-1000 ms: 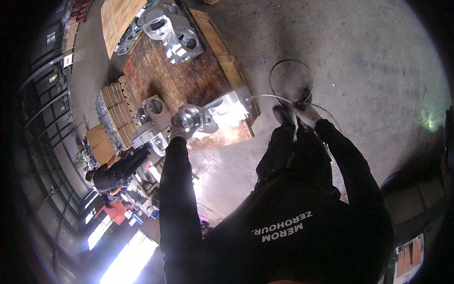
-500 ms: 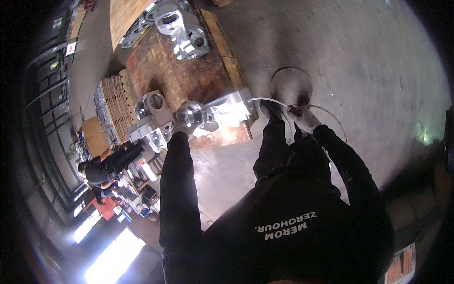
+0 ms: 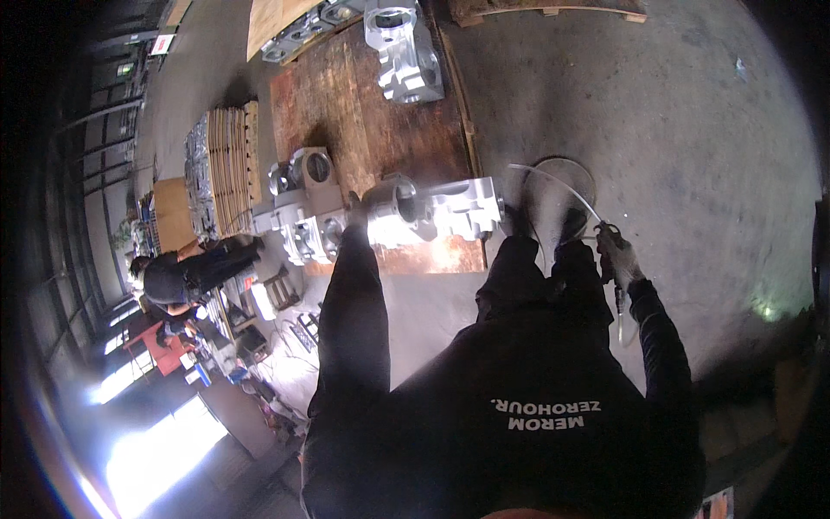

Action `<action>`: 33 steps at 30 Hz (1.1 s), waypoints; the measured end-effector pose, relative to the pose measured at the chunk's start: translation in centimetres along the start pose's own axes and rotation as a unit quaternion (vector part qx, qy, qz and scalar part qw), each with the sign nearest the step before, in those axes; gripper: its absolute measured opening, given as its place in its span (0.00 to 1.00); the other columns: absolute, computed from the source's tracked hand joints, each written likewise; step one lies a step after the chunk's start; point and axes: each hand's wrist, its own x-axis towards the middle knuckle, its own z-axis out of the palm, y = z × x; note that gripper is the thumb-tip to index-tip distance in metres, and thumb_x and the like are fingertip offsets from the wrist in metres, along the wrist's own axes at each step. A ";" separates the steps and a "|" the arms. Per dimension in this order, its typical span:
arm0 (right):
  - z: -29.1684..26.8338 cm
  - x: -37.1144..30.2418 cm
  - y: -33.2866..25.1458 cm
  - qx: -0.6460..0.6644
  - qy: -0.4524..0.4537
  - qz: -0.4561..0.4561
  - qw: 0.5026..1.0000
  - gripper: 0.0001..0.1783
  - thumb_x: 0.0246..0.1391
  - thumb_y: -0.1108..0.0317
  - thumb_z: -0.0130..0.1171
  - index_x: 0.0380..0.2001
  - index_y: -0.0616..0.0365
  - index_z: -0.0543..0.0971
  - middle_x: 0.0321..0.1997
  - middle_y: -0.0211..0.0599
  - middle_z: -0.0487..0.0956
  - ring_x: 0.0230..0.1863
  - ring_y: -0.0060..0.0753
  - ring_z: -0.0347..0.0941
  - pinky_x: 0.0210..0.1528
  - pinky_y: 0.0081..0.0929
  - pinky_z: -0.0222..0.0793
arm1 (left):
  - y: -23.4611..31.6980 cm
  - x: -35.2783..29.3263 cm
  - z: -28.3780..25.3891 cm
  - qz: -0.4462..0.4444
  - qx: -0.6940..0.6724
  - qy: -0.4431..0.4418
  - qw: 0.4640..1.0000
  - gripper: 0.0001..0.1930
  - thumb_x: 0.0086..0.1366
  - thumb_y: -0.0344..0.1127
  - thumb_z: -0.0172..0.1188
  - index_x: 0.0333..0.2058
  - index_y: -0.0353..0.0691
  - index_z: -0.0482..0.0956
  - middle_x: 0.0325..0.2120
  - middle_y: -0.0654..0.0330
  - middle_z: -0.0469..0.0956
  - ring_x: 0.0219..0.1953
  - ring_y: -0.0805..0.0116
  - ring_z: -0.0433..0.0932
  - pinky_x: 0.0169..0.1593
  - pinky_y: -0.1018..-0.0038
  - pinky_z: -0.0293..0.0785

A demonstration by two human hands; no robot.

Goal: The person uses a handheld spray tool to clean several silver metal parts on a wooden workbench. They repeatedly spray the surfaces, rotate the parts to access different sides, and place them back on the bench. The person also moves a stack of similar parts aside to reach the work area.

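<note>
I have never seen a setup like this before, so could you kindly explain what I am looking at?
Certainly. There is no robot here: a person is working with their own two hands. The view comes from the left of two fisheye cameras worn on the head, looking down, so straight edges bend near the rim.

The left hand is at the left end of a long metal casting on a wooden table; its grip is too dark to make out. The right hand, out over the floor, holds a tool with a long, thin, curved tube.

More castings stand to the left, and another sits toward the far side. A co-worker is off to the left.
</note>
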 end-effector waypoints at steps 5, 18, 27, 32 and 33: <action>6.2 -2.8 1.3 0.054 0.020 -0.080 0.995 0.17 0.65 0.64 0.56 0.52 0.61 0.78 0.51 0.40 0.83 0.52 0.30 0.78 0.55 0.30 0.72 | 2.1 2.2 3.3 0.019 0.071 -0.091 0.993 0.33 0.68 0.61 0.51 0.56 0.35 0.65 0.51 0.39 0.72 0.55 0.42 0.71 0.52 0.55 0.69; 6.8 -3.1 -13.7 -0.148 0.075 -0.091 0.982 0.16 0.65 0.66 0.56 0.52 0.62 0.77 0.50 0.49 0.82 0.52 0.39 0.80 0.53 0.30 0.73 | 0.1 2.6 3.5 0.185 -0.198 -0.186 0.945 0.30 0.70 0.62 0.47 0.38 0.36 0.81 0.30 0.41 0.81 0.34 0.41 0.81 0.36 0.52 0.73; 15.1 9.1 -25.0 -0.539 0.088 -0.212 0.811 0.28 0.65 0.50 0.52 0.56 0.63 0.71 0.36 0.58 0.81 0.39 0.62 0.79 0.39 0.51 0.75 | -8.1 7.1 3.1 0.077 -0.061 -0.162 0.982 0.43 0.71 0.70 0.32 0.45 0.33 0.83 0.44 0.40 0.81 0.50 0.43 0.79 0.53 0.52 0.73; 23.5 15.3 -32.1 -0.636 0.033 -0.241 0.733 0.27 0.65 0.49 0.50 0.56 0.59 0.70 0.27 0.52 0.81 0.30 0.56 0.81 0.30 0.52 0.75 | -6.3 6.4 4.8 0.022 -0.033 -0.163 0.986 0.36 0.71 0.64 0.38 0.48 0.37 0.82 0.49 0.43 0.80 0.56 0.46 0.76 0.61 0.57 0.69; 26.4 16.1 -33.5 -0.667 0.015 -0.248 0.702 0.26 0.65 0.49 0.49 0.56 0.59 0.70 0.27 0.51 0.82 0.29 0.54 0.81 0.29 0.52 0.74 | -7.6 6.3 4.9 0.040 -0.013 -0.118 0.992 0.34 0.70 0.63 0.40 0.50 0.37 0.81 0.50 0.44 0.79 0.58 0.46 0.75 0.62 0.56 0.67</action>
